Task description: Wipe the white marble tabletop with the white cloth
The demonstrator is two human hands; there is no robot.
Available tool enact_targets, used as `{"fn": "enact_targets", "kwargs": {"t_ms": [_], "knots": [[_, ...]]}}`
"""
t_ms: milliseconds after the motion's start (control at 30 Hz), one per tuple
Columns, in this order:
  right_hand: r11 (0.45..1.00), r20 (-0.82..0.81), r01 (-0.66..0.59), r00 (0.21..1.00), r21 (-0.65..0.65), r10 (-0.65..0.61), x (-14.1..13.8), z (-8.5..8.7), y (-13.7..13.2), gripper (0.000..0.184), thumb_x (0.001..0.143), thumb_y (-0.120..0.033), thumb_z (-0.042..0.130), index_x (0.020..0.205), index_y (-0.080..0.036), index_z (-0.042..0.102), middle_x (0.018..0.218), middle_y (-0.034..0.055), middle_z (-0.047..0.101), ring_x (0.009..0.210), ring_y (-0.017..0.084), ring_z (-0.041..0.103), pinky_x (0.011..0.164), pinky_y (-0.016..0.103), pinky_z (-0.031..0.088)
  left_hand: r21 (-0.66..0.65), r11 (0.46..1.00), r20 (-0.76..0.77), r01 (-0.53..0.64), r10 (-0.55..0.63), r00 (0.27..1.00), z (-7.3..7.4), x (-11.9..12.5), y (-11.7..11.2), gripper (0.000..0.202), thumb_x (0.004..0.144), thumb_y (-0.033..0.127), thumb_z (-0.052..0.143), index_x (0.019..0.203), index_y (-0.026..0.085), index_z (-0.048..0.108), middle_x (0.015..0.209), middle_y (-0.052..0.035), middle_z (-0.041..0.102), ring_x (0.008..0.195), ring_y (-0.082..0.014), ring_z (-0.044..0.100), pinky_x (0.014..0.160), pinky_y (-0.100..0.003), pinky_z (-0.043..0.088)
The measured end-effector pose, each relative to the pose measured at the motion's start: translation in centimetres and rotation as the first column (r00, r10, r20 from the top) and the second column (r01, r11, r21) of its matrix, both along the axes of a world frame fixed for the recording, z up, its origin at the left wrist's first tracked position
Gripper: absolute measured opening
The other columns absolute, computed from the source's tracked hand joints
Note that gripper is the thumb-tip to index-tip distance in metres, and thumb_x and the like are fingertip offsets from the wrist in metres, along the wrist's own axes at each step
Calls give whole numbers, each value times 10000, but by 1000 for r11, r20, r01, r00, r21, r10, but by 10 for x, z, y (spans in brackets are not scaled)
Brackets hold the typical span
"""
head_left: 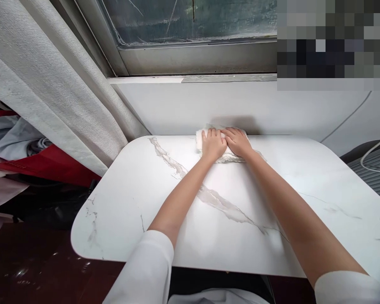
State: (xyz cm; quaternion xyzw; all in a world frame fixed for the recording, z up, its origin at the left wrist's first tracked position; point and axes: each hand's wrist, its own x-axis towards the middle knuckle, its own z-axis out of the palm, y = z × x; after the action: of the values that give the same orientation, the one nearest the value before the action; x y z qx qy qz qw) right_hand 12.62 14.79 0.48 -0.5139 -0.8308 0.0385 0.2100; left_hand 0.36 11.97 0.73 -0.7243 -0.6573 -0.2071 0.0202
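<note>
A white cloth (pixel 229 157) lies bunched at the far edge of a white marble-patterned table (pixel 145 190), close to the wall. My left hand (pixel 212 143) rests flat on the cloth's left part, fingers stretched out and pointing away from me. My right hand (pixel 238 141) lies flat on the cloth beside it, fingers extended and touching the left hand's fingertips. Both arms reach straight forward across the table. Most of the cloth is hidden under the two palms.
A grey curtain (pixel 50 84) hangs at the left, its hem near the table's far-left corner. A window with a metal frame (pixel 196 55) sits above the white wall. Red and white fabric (pixel 34 160) lies left. A white cable (pixel 372 158) and ribbed grey surface are at right.
</note>
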Motion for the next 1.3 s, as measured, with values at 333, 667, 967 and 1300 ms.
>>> {"fn": "enact_targets", "kwargs": {"t_ms": [333,667,967,1300], "knots": [[992,74,126,990,-27,-123,29,-3,-49,580,937,-270,212,1440,-83,430,1531,106,412,1429,242,328,1187,447,226,-31,997,-93,77,-80,992,0,29,-42,487,987,267,276,1408,103,457,1518,-131,422,1428,-257,329,1201,-492,166],[994,121,112,987,-10,-110,38,-1,-138,575,953,-283,226,1460,-66,387,1536,115,404,1446,242,308,1198,451,237,-114,982,-127,151,-166,978,3,29,-127,534,1011,294,264,1487,72,356,1553,-183,342,1459,-319,260,1197,-530,159],[998,129,52,990,37,-57,60,-4,-227,551,1001,-312,201,1474,-92,379,1552,118,372,1466,239,265,1201,482,240,-136,953,-129,269,-287,949,8,37,-211,559,1018,313,252,1506,44,300,1564,-237,278,1475,-350,181,1180,-608,138],[989,111,18,993,149,-35,99,-10,-274,570,1015,-254,251,1570,-220,126,1545,114,385,1463,241,274,1161,517,298,-224,890,136,397,-375,917,13,67,-245,588,989,299,319,1532,90,236,1627,-172,20,1484,-330,-60,1191,-611,72]]}}
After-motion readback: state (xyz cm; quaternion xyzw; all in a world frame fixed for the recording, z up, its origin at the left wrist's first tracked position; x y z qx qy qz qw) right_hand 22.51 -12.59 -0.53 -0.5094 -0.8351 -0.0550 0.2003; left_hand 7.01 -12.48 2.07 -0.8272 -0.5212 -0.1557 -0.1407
